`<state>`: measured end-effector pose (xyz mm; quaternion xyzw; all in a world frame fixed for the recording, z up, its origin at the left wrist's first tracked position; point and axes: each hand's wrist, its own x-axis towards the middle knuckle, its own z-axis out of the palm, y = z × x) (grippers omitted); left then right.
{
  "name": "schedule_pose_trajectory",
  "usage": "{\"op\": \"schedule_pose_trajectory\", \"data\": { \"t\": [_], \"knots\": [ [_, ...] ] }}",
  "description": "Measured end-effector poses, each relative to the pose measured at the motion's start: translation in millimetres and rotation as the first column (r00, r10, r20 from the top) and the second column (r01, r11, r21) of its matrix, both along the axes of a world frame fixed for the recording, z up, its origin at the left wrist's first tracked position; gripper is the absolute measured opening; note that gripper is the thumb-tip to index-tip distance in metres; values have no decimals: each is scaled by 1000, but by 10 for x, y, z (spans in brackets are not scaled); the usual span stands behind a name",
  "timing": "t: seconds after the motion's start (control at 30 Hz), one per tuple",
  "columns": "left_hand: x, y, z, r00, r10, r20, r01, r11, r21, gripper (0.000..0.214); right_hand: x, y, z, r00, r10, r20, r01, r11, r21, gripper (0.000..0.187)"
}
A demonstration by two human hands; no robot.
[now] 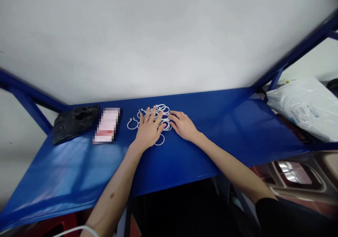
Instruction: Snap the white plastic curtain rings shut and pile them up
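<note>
left grip (149,131) over white rings (168,126), right grip (185,126) alongside

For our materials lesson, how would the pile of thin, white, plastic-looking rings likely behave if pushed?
The rings probably slide, lying on a smooth, glossy blue tabletop. Overlapping, they may snag one another. Their thin outlines suggest low weight.

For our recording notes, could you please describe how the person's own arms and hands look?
The left hand and right hand are bare, without gloves or wristwear. A black sleeve ends on the right arm; no left sleeve is in view. The left forearm has a small round mark.
</note>
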<state>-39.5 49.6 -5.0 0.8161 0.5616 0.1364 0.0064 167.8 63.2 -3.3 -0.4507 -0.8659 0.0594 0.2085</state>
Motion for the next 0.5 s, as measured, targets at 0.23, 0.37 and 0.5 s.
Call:
{"op": "schedule_pose_trajectory", "data": {
  "t": [0.23,0.37,0.5],
  "knots": [
    [-46,32,-4,1000,-20,-12,20,1000,15,52,59,21,-115,991,71,-117,-79,995,-65,46],
    [-106,61,-19,999,35,19,-36,998,44,55,46,-3,-72,991,62,-116,-68,996,-51,46],
    [-186,84,-30,995,95,41,-97,994,53,62,51,-30,18,992,59,-110,-59,998,2,36]
  ]
}}
